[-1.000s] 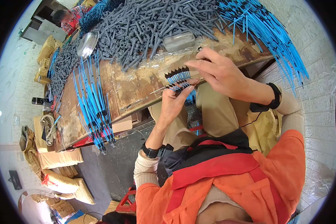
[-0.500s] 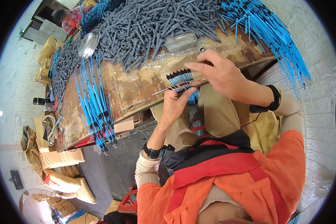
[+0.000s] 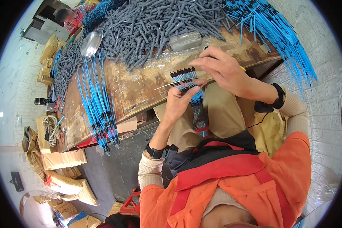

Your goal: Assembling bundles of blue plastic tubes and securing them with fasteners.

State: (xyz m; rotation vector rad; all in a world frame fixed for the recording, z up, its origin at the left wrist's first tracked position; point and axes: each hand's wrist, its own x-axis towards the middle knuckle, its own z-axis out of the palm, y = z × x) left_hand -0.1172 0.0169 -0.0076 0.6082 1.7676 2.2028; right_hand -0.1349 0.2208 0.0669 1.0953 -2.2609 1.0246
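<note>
- At the near edge of the wooden bench (image 3: 140, 87), head view: left hand (image 3: 180, 100) closed around a fanned bunch of blue rods (image 3: 184, 79) with black tips, thumb pressed across the shafts.
- Right hand (image 3: 224, 70) just above the bunch, fingertips pinched on the black tips at the fan's top; exactly what sits between the pads cannot be told.
- Bunch position: over the bench edge, above the lap, lower ends hanging below the left fist.
- Handling, judged: rods look thin, light, springy plastic; smooth shafts likely to slide past each other, so hold mid-shaft with a full wrap; tips suit a light pinch only.
- Beyond the hands: pile of grey pegs (image 3: 159, 22), clear plastic box (image 3: 185, 40), metal scoop (image 3: 91, 41).
- Left of the grip: row of blue rods (image 3: 98, 106) on the bench; right of it, more hanging off the bench end (image 3: 285, 41).
</note>
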